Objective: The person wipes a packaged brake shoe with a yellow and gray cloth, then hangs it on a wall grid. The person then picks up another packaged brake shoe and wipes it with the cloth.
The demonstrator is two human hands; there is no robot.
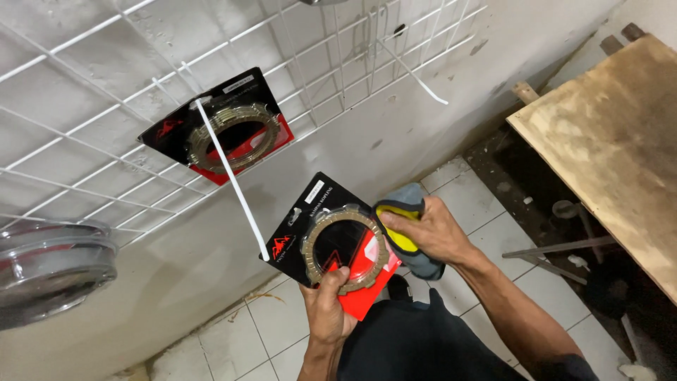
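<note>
Both forearms are bare from wrist to elbow; no sleeve, watch, band or glove is visible on either. The left hand (330, 310) shows no ring on its visible fingers. The right hand (431, 231) likewise carries no ring or covering. A dark, near-black garment (416, 339) covers the torso at the lower edge of the view, its fabric plain and matte, rising to a small point at the top. No markings seen.

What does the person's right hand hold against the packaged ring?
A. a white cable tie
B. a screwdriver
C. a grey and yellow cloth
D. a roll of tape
C: the right hand presses a grey and yellow cloth to the edge of the packaged ring, which the left hand holds from below.
</note>
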